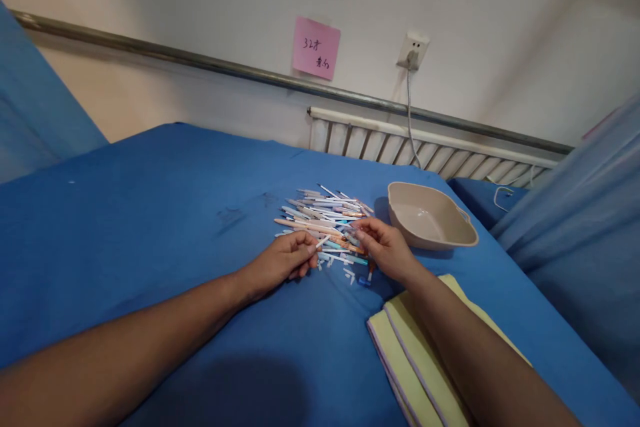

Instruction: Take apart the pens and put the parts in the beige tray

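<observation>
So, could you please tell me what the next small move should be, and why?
I'd probably bring the slim white piece in the left hand across to the right hand: the left thumb and fingers pinch it, and the right hand is close by at the pile of pens. Whether the right hand already holds something is hard to tell.

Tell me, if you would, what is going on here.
A person is busy with a loose pile of pens and thin sticks on a blue cover. The left hand holds a slim white stick at the pile's near edge. The right hand is at the pile's right side; its grip is unclear. A beige basin stands to the right, and a folded yellow cloth lies nearer the person.
</observation>
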`<state>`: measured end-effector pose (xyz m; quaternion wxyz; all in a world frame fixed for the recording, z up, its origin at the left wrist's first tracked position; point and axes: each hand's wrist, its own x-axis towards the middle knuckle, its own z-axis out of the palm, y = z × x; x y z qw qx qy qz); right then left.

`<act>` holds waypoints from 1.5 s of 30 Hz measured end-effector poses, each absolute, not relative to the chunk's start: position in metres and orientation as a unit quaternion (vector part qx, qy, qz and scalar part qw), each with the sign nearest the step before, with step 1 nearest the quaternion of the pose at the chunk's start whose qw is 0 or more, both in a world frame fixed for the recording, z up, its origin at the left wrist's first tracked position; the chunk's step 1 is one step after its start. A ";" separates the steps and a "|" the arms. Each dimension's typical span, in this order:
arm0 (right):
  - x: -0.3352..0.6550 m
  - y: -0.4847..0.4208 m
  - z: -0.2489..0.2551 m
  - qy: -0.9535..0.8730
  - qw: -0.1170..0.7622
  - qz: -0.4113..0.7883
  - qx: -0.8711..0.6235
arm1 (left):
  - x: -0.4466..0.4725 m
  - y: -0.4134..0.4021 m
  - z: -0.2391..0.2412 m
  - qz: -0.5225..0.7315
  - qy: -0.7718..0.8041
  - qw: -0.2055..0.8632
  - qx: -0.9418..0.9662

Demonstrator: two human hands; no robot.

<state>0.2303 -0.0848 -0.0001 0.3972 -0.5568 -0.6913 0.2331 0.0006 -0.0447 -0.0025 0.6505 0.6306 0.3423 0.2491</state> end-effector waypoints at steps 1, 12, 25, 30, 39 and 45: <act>0.228 -0.085 -0.001 -0.693 0.413 0.259 -0.531 | 0.001 -0.046 -0.002 0.249 0.341 0.647 0.635; 0.223 -0.093 0.007 -0.813 0.324 0.176 -0.451 | -0.001 -0.051 0.003 0.207 0.328 0.574 0.721; 0.206 -0.113 0.018 -0.852 0.247 0.121 -0.446 | 0.001 -0.061 0.013 0.179 0.321 0.586 0.722; 0.205 -0.112 0.013 -0.860 0.264 0.134 -0.416 | 0.000 -0.057 0.009 0.207 0.320 0.663 0.644; 0.202 -0.107 0.004 -0.845 0.313 0.133 -0.412 | 0.001 -0.055 0.005 0.282 0.334 0.644 0.627; 0.199 -0.106 0.004 -0.826 0.342 0.154 -0.421 | 0.001 -0.057 0.007 0.298 0.325 0.591 0.675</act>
